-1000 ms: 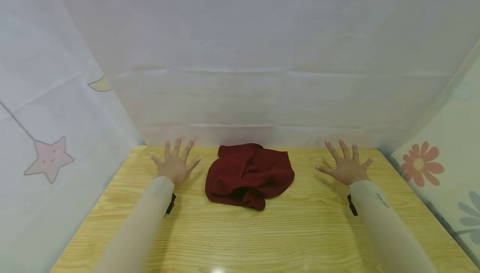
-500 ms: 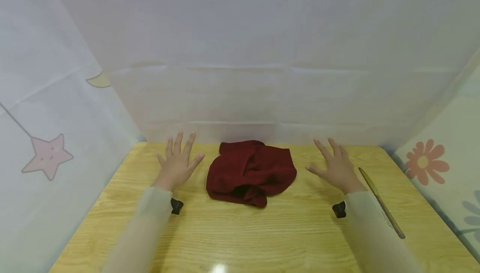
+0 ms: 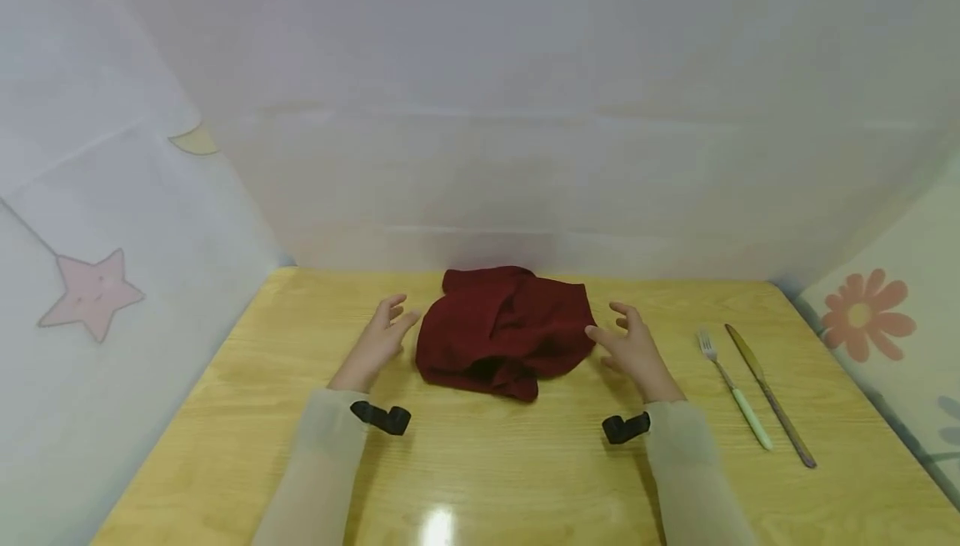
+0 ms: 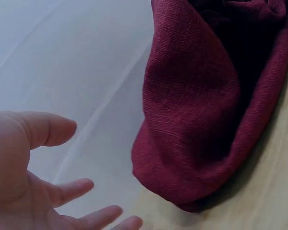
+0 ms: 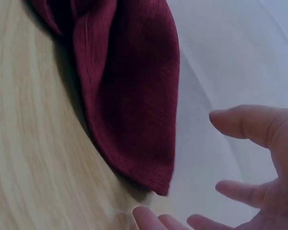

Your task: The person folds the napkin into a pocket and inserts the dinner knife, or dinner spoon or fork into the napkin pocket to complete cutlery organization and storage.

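Observation:
A dark red cloth [image 3: 510, 329] lies crumpled in loose folds at the far middle of the wooden table. My left hand [image 3: 378, 342] is just left of it, fingers relaxed and slightly bent, thumb toward the cloth. In the left wrist view a gap shows between those fingers [image 4: 105, 215] and the cloth's rounded fold [image 4: 182, 158]. On the other side, my right hand [image 3: 633, 350] faces the cloth, its thumb tip overlapping the edge in the head view. The right wrist view shows that thumb [image 5: 245, 122] apart from the cloth [image 5: 139, 110]. Both hands hold nothing.
A fork [image 3: 735, 388] with a pale green handle and a table knife [image 3: 768, 396] lie side by side on the table [image 3: 510, 479], right of my right arm. A pale sheet [image 3: 480, 154] rises behind the table, with printed sheets at both sides.
Both hands have come inward toward the cloth, from spread fingers to loosely bent ones. The knife, then the fork, have come out from behind my right arm. The cloth keeps its shape.

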`<act>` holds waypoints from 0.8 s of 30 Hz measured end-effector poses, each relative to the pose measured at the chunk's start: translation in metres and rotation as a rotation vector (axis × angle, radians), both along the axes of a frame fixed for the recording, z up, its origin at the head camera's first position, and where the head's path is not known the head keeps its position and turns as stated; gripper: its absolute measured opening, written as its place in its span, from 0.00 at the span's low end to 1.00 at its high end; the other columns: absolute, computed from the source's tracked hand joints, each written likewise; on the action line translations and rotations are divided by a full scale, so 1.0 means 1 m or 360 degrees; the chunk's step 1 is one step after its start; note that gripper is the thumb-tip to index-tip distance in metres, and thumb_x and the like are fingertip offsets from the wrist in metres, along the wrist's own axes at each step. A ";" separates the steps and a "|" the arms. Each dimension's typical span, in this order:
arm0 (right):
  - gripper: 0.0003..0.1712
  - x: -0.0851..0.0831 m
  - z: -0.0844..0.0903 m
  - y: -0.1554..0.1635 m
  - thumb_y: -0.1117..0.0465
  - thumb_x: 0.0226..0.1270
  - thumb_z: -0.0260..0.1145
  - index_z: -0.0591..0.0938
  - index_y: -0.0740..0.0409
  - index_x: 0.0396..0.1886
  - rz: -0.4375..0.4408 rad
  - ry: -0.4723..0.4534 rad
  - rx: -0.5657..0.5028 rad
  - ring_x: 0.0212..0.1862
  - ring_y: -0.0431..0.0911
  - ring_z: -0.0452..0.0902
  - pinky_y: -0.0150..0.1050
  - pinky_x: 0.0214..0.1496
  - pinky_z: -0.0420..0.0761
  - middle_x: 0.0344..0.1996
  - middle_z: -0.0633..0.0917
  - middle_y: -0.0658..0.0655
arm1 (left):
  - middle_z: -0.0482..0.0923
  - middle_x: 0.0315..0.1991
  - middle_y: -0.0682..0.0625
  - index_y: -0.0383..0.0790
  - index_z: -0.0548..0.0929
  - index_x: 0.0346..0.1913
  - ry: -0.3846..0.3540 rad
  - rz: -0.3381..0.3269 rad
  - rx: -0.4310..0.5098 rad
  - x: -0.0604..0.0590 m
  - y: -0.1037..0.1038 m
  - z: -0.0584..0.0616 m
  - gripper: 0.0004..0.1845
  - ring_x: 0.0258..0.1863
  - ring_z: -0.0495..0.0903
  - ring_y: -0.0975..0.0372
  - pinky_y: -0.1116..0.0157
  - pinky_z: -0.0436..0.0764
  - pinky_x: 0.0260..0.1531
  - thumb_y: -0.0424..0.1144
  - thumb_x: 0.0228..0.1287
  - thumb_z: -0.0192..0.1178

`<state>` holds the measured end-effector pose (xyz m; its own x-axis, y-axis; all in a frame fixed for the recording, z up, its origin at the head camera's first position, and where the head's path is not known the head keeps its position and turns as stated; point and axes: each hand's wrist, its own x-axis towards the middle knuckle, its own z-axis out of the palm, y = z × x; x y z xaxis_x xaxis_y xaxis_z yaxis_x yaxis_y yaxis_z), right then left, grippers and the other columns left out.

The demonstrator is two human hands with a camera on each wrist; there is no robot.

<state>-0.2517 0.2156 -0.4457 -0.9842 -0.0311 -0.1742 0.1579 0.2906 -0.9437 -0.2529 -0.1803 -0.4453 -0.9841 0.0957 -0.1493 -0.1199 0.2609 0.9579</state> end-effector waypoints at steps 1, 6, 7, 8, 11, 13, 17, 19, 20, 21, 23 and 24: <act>0.49 0.000 0.001 -0.002 0.54 0.75 0.65 0.46 0.57 0.82 -0.0009 -0.0030 -0.0060 0.72 0.68 0.61 0.55 0.61 0.79 0.78 0.46 0.73 | 0.45 0.79 0.34 0.42 0.48 0.81 -0.0045 -0.0013 0.0056 -0.001 0.002 -0.001 0.37 0.77 0.50 0.41 0.42 0.64 0.69 0.51 0.80 0.49; 0.50 0.001 -0.001 -0.007 0.56 0.77 0.62 0.39 0.58 0.82 -0.0074 -0.0163 -0.0416 0.71 0.67 0.62 0.49 0.59 0.81 0.77 0.47 0.75 | 0.53 0.76 0.33 0.35 0.46 0.80 -0.0174 -0.0075 0.0347 -0.003 0.009 -0.009 0.35 0.77 0.53 0.44 0.47 0.64 0.71 0.43 0.81 0.46; 0.51 0.001 -0.002 -0.009 0.57 0.77 0.62 0.38 0.57 0.82 -0.0081 -0.0196 -0.0506 0.72 0.67 0.60 0.48 0.59 0.81 0.77 0.46 0.75 | 0.55 0.76 0.33 0.34 0.47 0.80 -0.0192 -0.0072 0.0379 -0.003 0.010 -0.010 0.35 0.77 0.55 0.44 0.47 0.64 0.71 0.42 0.81 0.47; 0.52 0.001 -0.004 -0.010 0.57 0.77 0.62 0.36 0.57 0.82 -0.0086 -0.0221 -0.0582 0.74 0.66 0.57 0.46 0.59 0.81 0.77 0.45 0.75 | 0.55 0.76 0.33 0.33 0.46 0.80 -0.0201 -0.0081 0.0405 -0.003 0.010 -0.012 0.35 0.76 0.56 0.44 0.48 0.64 0.71 0.42 0.81 0.47; 0.54 0.001 -0.010 -0.014 0.58 0.77 0.62 0.33 0.58 0.82 -0.0087 -0.0286 -0.0756 0.78 0.63 0.48 0.42 0.61 0.80 0.78 0.42 0.74 | 0.57 0.75 0.32 0.31 0.47 0.80 -0.0230 -0.0069 0.0460 -0.002 0.008 -0.015 0.35 0.74 0.60 0.44 0.49 0.66 0.70 0.41 0.81 0.48; 0.54 0.001 -0.012 -0.016 0.58 0.77 0.61 0.32 0.61 0.81 -0.0084 -0.0297 -0.0771 0.79 0.60 0.46 0.40 0.61 0.79 0.79 0.40 0.71 | 0.58 0.74 0.31 0.29 0.48 0.79 -0.0239 -0.0088 0.0472 0.000 0.008 -0.018 0.35 0.72 0.64 0.44 0.51 0.68 0.69 0.40 0.80 0.50; 0.46 -0.001 -0.015 -0.020 0.57 0.77 0.62 0.47 0.69 0.80 -0.0082 -0.0253 -0.0636 0.67 0.50 0.68 0.34 0.53 0.81 0.73 0.63 0.66 | 0.63 0.72 0.32 0.25 0.54 0.77 -0.0242 -0.0213 0.0496 0.000 0.011 -0.024 0.33 0.65 0.72 0.52 0.61 0.74 0.62 0.39 0.80 0.51; 0.38 -0.001 -0.017 -0.021 0.58 0.76 0.63 0.59 0.72 0.75 -0.0070 -0.0209 -0.0593 0.55 0.44 0.77 0.33 0.49 0.81 0.61 0.78 0.60 | 0.68 0.68 0.35 0.24 0.59 0.75 -0.0234 -0.0277 0.0491 0.000 0.014 -0.027 0.31 0.60 0.76 0.57 0.65 0.77 0.57 0.39 0.80 0.52; 0.34 -0.002 -0.017 -0.022 0.58 0.75 0.64 0.65 0.72 0.72 -0.0064 -0.0185 -0.0584 0.49 0.42 0.80 0.33 0.47 0.81 0.54 0.82 0.56 | 0.71 0.66 0.37 0.24 0.61 0.74 -0.0225 -0.0304 0.0495 0.000 0.016 -0.028 0.30 0.57 0.77 0.59 0.67 0.78 0.55 0.39 0.79 0.53; 0.30 -0.002 -0.018 -0.022 0.59 0.75 0.64 0.69 0.72 0.68 -0.0044 -0.0154 -0.0571 0.45 0.41 0.82 0.34 0.47 0.81 0.48 0.85 0.53 | 0.74 0.63 0.38 0.23 0.64 0.72 -0.0216 -0.0322 0.0487 0.000 0.018 -0.028 0.29 0.54 0.78 0.61 0.67 0.78 0.53 0.39 0.79 0.54; 0.24 -0.003 -0.018 -0.022 0.60 0.73 0.66 0.76 0.71 0.62 -0.0022 -0.0099 -0.0551 0.40 0.40 0.84 0.35 0.46 0.82 0.39 0.87 0.50 | 0.78 0.56 0.43 0.23 0.68 0.69 -0.0197 -0.0331 0.0471 0.000 0.021 -0.029 0.27 0.49 0.80 0.62 0.67 0.79 0.50 0.39 0.77 0.56; 0.23 -0.003 -0.018 -0.022 0.60 0.73 0.66 0.77 0.70 0.60 -0.0008 -0.0074 -0.0524 0.40 0.40 0.84 0.35 0.46 0.82 0.37 0.87 0.49 | 0.79 0.54 0.45 0.23 0.70 0.68 -0.0181 -0.0336 0.0449 0.000 0.023 -0.029 0.26 0.48 0.80 0.63 0.68 0.78 0.49 0.39 0.76 0.57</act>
